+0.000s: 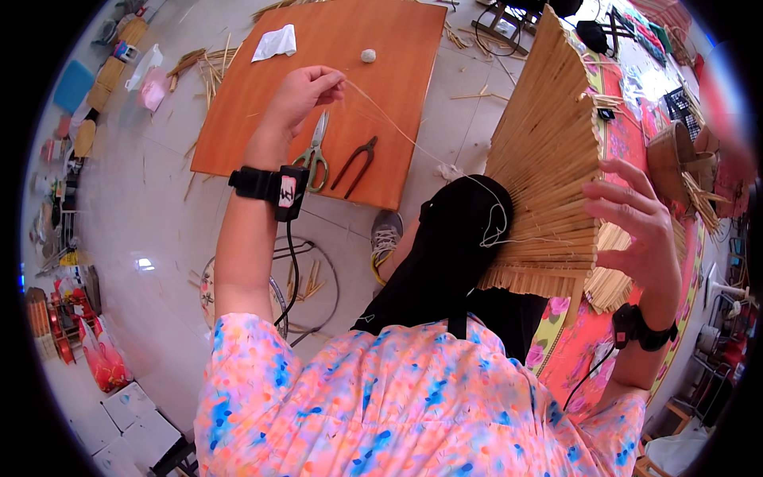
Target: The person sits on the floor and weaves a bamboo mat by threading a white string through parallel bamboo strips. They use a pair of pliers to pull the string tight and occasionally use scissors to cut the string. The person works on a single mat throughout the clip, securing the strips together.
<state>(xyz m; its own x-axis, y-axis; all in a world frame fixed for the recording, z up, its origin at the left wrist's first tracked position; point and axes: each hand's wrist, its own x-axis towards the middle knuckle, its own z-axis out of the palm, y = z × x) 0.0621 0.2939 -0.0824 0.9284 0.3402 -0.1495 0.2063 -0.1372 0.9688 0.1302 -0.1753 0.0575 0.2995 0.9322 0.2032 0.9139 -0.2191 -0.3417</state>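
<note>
My left hand (pixel 306 99) is raised over the near edge of a wooden table (pixel 318 40), finger and thumb pinching a pale thread (pixel 396 127) that runs down to a loose loop on my black-covered leg and on to a pleated straw panel (pixel 540 143). My right hand (pixel 628 215) grips that panel's right edge as it stands upright at my right leg. On the table below my left hand lie green-handled scissors (pixel 314 165) and dark cutting pliers (pixel 356 163); farther back are a white cloth (pixel 275 43) and a small pale ball (pixel 368 56).
A floral-covered surface (pixel 556 342) on the right carries more straw pieces and a brown basket (pixel 666 155). A round stool with metal rings (pixel 338 286) stands at lower left of my leg, among scattered sticks. Shelves, bags (pixel 103 354) and white boxes (pixel 151 433) line the far left.
</note>
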